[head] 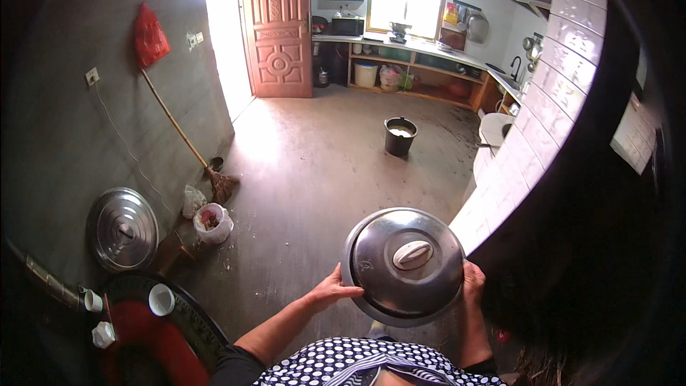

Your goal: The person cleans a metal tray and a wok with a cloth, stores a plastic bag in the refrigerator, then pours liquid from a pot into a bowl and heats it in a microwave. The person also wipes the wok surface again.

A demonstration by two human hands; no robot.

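Observation:
A round metal pot lid [375, 246] with a pale oval knob [412, 255] lies over a round metal vessel, whose grey rim [351, 236] shows around it. My left hand [337, 288] grips the left side of the rim, its thumb at the lid's edge. On the right side, my right hand [473, 280] holds the rim, fingers partly hidden beneath. Both hands carry the covered vessel in front of my body, above the floor. What is inside it is hidden.
A black bucket [399, 142] stands on the floor ahead. Along the left wall are a broom [221, 185], a lined waste bin [213, 228], a large metal lid [124, 230] and a round table [195, 308] with cups. A white-tiled wall [514, 171] rises at right; a counter [418, 51] runs behind.

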